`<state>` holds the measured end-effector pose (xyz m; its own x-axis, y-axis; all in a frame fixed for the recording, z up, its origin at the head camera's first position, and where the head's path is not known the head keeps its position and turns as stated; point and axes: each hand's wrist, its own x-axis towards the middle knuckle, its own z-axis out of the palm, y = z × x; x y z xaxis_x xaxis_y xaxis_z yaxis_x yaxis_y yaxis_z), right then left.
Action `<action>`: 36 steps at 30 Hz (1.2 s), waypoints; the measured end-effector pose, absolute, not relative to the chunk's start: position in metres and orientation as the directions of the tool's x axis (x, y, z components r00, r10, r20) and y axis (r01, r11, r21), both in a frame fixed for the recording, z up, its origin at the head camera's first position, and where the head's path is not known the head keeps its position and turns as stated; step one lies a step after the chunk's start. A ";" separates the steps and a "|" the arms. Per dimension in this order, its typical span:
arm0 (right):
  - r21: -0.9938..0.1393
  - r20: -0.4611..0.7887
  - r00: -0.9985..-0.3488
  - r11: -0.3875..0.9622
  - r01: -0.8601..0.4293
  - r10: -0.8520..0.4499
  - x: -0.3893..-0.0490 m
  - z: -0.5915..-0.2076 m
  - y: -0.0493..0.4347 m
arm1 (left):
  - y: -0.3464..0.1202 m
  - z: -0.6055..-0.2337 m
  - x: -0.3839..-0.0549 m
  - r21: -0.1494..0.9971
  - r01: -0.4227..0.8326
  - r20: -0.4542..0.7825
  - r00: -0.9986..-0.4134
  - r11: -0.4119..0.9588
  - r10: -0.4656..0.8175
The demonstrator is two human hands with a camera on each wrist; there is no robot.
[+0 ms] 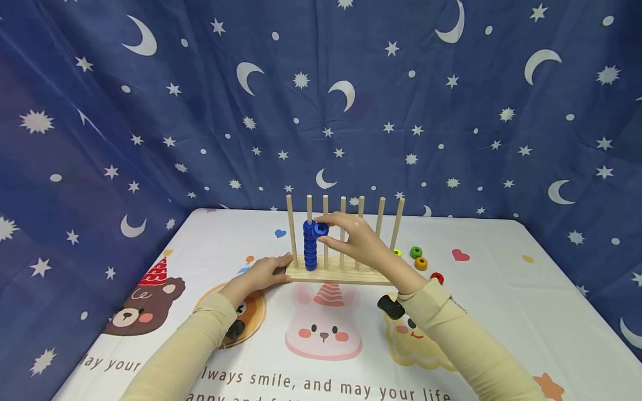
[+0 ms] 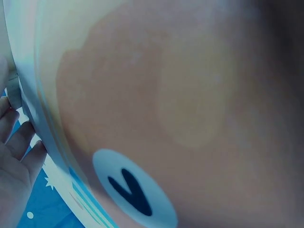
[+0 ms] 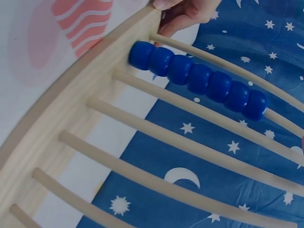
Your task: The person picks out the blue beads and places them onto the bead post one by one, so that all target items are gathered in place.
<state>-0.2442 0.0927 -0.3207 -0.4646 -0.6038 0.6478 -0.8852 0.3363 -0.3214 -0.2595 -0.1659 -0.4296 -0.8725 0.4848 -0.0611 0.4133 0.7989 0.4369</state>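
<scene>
A wooden peg stand (image 1: 333, 275) with several upright pegs stands on the table. My left hand (image 1: 266, 273) grips the left end of its base; in the right wrist view, that hand (image 3: 192, 10) has its thumb at the base's front edge and its fingers behind. A stack of blue beads (image 1: 310, 250) fills much of the second peg from the left. Beside the top of this stack, my right hand (image 1: 357, 238) pinches a single blue bead (image 1: 321, 229) between thumb and fingers, its hole facing the head camera. The other pegs carry no beads.
Loose beads lie right of the stand: a green bead (image 1: 416, 252), an orange bead (image 1: 421, 263), a red bead (image 1: 437, 277) and a yellow bead (image 1: 398, 253), partly hidden by the right arm. A dark blue curtain (image 1: 321, 111) hangs behind the printed white tablecloth (image 1: 481, 312).
</scene>
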 end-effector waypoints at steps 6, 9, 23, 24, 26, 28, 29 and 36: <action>-0.321 0.667 -0.465 0.338 -0.885 -0.582 -0.245 -0.313 0.088 | -0.165 -0.428 -0.260 0.444 0.413 -0.071 -0.868 0.795 0.491; -0.319 0.664 -0.473 0.352 -0.880 -0.579 -0.246 -0.308 0.086 | -0.164 -0.428 -0.260 0.441 0.408 -0.074 -0.871 0.799 0.485; -0.361 0.652 -0.521 0.379 -0.852 -0.551 -0.255 -0.289 0.081 | -0.166 -0.428 -0.260 0.436 0.404 -0.071 -0.875 0.804 0.479; -0.370 0.653 -0.528 0.380 -0.848 -0.543 -0.256 -0.287 0.081 | -0.167 -0.429 -0.260 0.432 0.410 -0.066 -0.874 0.803 0.482; -0.385 0.653 -0.541 0.383 -0.840 -0.530 -0.258 -0.285 0.081 | -0.167 -0.430 -0.260 0.433 0.410 -0.066 -0.874 0.803 0.482; -0.399 0.648 -0.552 0.383 -0.833 -0.524 -0.260 -0.282 0.081 | -0.167 -0.430 -0.260 0.434 0.409 -0.065 -0.874 0.803 0.481; -0.408 0.644 -0.559 0.384 -0.829 -0.523 -0.261 -0.281 0.080 | -0.167 -0.430 -0.260 0.434 0.410 -0.063 -0.874 0.802 0.481; -0.471 0.578 -0.630 0.418 -0.777 -0.518 -0.269 -0.276 0.076 | -0.167 -0.430 -0.260 0.432 0.419 -0.051 -0.873 0.799 0.485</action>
<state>-0.2688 0.0757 -0.2755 -0.6298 -0.5184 0.5784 -0.7767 0.4183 -0.4709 -0.2599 -0.1669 -0.4305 -0.8732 0.4848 -0.0507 0.4185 0.7990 0.4319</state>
